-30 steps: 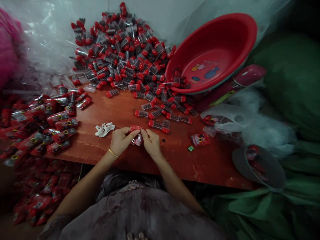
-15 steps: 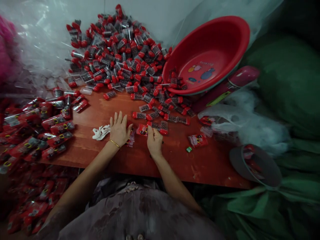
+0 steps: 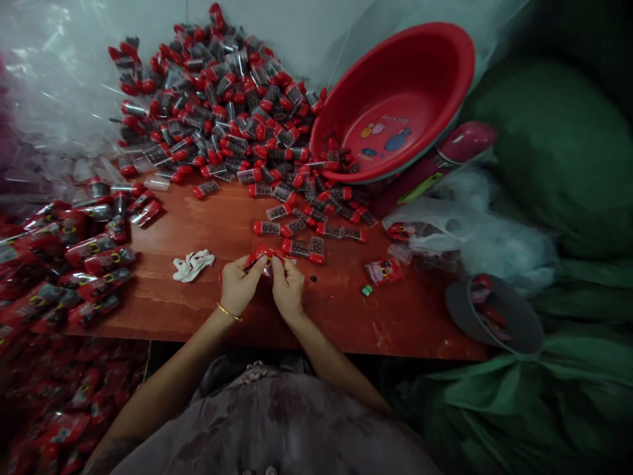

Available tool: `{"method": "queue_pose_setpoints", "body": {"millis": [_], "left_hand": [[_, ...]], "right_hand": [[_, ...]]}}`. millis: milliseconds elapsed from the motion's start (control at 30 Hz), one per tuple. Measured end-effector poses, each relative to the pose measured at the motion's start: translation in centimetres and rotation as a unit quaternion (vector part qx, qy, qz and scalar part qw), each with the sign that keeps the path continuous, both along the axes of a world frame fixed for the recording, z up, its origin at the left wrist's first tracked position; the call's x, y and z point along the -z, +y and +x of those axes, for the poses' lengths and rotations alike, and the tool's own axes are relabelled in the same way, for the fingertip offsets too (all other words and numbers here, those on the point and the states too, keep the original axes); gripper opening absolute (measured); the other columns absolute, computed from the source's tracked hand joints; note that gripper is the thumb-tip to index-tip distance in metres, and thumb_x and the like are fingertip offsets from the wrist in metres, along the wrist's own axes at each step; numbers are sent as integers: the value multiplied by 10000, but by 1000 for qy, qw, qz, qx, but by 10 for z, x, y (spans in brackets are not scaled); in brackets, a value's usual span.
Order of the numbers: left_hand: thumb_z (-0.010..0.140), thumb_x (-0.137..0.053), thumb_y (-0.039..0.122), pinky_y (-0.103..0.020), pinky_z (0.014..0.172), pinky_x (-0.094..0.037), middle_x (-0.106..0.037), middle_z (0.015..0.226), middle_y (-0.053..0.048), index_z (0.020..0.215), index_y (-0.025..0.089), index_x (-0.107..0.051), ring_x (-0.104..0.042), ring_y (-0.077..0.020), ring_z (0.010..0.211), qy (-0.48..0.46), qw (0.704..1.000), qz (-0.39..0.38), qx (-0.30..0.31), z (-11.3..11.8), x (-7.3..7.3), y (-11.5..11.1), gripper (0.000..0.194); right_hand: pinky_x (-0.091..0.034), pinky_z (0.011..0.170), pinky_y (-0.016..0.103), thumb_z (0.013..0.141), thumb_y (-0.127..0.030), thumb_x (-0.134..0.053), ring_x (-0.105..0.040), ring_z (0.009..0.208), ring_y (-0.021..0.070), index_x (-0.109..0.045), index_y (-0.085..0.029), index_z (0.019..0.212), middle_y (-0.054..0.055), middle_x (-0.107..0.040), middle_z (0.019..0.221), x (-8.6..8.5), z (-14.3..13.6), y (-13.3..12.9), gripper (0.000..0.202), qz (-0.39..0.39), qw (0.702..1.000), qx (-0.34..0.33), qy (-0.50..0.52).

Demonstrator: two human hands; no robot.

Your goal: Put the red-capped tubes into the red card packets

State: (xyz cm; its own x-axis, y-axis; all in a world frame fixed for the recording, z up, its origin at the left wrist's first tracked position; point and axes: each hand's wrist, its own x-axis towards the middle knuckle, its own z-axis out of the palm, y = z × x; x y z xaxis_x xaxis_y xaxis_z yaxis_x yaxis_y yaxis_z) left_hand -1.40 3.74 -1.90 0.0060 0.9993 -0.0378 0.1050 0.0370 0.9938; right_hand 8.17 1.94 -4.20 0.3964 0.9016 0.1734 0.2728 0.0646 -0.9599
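Both hands meet over the wooden table (image 3: 173,303), pinching a small red plastic packet (image 3: 264,253) between them. My left hand (image 3: 238,285) grips its left side, with a gold bracelet on the wrist. At its right edge my right hand (image 3: 288,289) holds on with thumb and fingers. What the packet contains is mostly covered by the fingers. Just beyond the hands lie several clear tubes with red caps and dark contents, such as this tube (image 3: 295,248). A crumpled white cloth or tissue (image 3: 192,265) rests to the left.
A big pile of red-capped tubes (image 3: 222,112) rises at the back, against a tilted red basin (image 3: 420,72). Filled red packets (image 3: 106,257) are heaped on the left. Rightward are a loose packet (image 3: 384,271), a clear plastic bag (image 3: 475,231) and a grey bowl (image 3: 494,316) by the edge.
My left hand has come off the table, where it lay spread, and moved right to the packet. Both hands now pinch the packet together. The view has shifted slightly.
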Motion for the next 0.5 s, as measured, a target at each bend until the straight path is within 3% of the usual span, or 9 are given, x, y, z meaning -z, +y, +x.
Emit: {"method": "queue_pose_setpoints", "body": {"millis": [133,200,267,367,433,500], "left_hand": [[610,-724,464,-216,494,-411,-595,533,15,638,135,-680,-497,-94,489,-85,993,-77,-31,-1,0,1,333],[595,-732,487,-207,444,-372,-557,493,27,620,130,-668,-454,-77,443,-102,989,-101,-40,-6,0,3,363],[574,-741,509,-202,421,-351,-538,478,32,620,128,-661,-438,-71,424,-120,985,-117,-50,-10,-1,5,392],[526,-769,515,-193,416,-343,-518,466,39,591,129,-634,-434,-61,417,-153,978,-128,-60,-11,-4,8,415],[492,-784,517,-185,422,-354,-510,464,45,576,132,-609,-433,-51,413,-184,971,-143,-63,-7,-7,8,431],[469,-782,545,-190,442,-389,-516,469,43,577,137,-590,-443,-49,411,-196,966,-163,-52,-4,-10,8,464]], "right_hand": [[-418,561,245,908,-430,-360,-482,566,129,-571,-198,685,-7,-552,606,-3,15,-2,384,10,998,-31,-48],[-459,674,279,934,-377,-295,-552,689,157,-617,-195,817,30,-627,733,-6,35,3,387,30,991,-50,-120],[-436,853,355,912,-343,-361,-565,913,206,-624,-184,980,83,-660,945,-8,60,14,314,40,967,-65,-243],[-340,966,496,786,-355,-584,-445,1162,317,-615,-163,1064,149,-583,1200,-6,91,33,339,-29,907,-80,-413],[-306,977,547,744,-355,-644,-388,1228,357,-621,-158,1046,159,-547,1262,-2,101,43,361,-67,881,-97,-458],[-303,979,549,732,-348,-667,-405,1224,358,-628,-156,996,151,-571,1233,1,104,48,329,-67,878,-112,-461]]}}
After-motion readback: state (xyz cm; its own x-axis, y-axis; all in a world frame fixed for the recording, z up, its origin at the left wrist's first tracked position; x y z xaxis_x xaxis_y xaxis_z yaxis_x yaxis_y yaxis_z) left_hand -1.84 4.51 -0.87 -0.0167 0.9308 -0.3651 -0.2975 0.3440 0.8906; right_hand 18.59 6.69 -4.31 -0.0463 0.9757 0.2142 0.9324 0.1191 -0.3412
